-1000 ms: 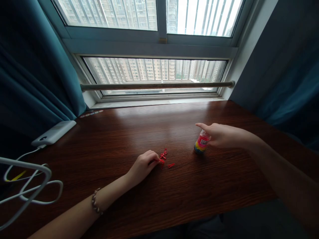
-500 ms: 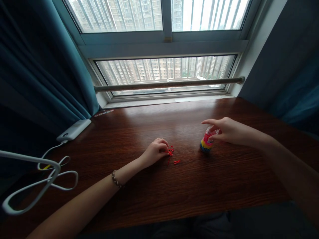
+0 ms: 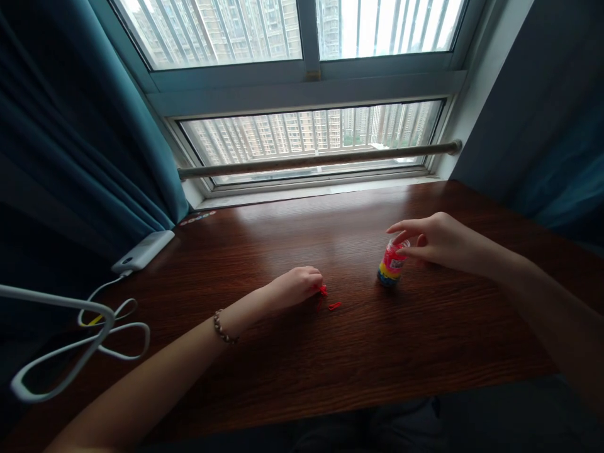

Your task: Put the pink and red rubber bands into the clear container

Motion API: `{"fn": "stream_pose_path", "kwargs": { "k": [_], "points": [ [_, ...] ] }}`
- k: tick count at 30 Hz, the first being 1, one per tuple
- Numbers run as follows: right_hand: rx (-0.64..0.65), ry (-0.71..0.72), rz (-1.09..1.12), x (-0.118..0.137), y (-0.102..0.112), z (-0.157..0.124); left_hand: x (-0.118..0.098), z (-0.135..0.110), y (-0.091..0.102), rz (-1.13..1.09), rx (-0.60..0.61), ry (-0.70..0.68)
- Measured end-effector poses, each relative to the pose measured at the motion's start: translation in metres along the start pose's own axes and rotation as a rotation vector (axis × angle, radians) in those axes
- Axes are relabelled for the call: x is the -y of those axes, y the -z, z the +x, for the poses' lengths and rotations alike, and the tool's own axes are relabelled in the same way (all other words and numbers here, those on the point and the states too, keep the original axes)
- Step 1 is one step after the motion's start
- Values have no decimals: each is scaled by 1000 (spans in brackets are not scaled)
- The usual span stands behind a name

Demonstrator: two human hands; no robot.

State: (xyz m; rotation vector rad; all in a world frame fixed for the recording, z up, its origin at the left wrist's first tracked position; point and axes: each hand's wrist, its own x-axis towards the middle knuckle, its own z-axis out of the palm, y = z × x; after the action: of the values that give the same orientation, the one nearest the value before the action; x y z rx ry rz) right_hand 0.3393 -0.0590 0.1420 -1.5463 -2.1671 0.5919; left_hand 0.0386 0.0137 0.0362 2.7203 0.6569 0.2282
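Note:
My left hand [image 3: 302, 284] rests on the table with its fingers closed over a small bunch of red rubber bands [image 3: 323, 290], partly hidden beneath the fingertips. One more red rubber band [image 3: 335, 306] lies loose just to the right. A small clear jar [image 3: 391, 267] stands upright further right, with red, yellow and dark blue layers of contents and a label on its side. Over its open mouth is my right hand [image 3: 431, 239], thumb and fingers apart around the rim. Nothing shows in that hand, though some fingertips are hidden at the jar's mouth.
The brown wooden table [image 3: 425, 352] runs up to a window with a metal rail [image 3: 321, 161]. At the left lie a white power bank [image 3: 144, 251] and a looped white cable [image 3: 111, 327]. A blue curtain [image 3: 113, 126] hangs beside them.
My left hand has shifted slightly right and covers more of the red rubber bands. My right hand has risen a little at the jar's mouth, and its forefinger is more bent.

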Motion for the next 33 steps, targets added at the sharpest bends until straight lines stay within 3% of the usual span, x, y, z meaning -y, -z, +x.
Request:
{"fn": "stream_pose_path", "kwargs": {
  "k": [5, 8, 12, 15, 17, 23, 29, 33],
  "points": [
    [-272, -4, -100, 20, -1, -12, -1, -9, -8, -73, -130, 175],
    [-355, 51, -93, 34, -27, -19, -7, -18, -12, -155, -230, 348],
    [-27, 218, -21, 35, -90, -13, -22, -28, -17, -208, -292, 501],
    [61, 187, -44, 27, -129, 2, -31, -32, -18, -211, -288, 537],
    [87, 160, -66, 22, -144, 12, -34, -33, -19, -203, -288, 543],
    [199, 186, -116, 20, -158, 31, -34, -32, -22, -201, -313, 554],
    [71, 205, -154, 23, -165, 50, -34, -36, -22, -185, -313, 594],
    [85, 196, -176, 28, -169, 61, -31, -40, -20, -186, -322, 620]
  ]
}}
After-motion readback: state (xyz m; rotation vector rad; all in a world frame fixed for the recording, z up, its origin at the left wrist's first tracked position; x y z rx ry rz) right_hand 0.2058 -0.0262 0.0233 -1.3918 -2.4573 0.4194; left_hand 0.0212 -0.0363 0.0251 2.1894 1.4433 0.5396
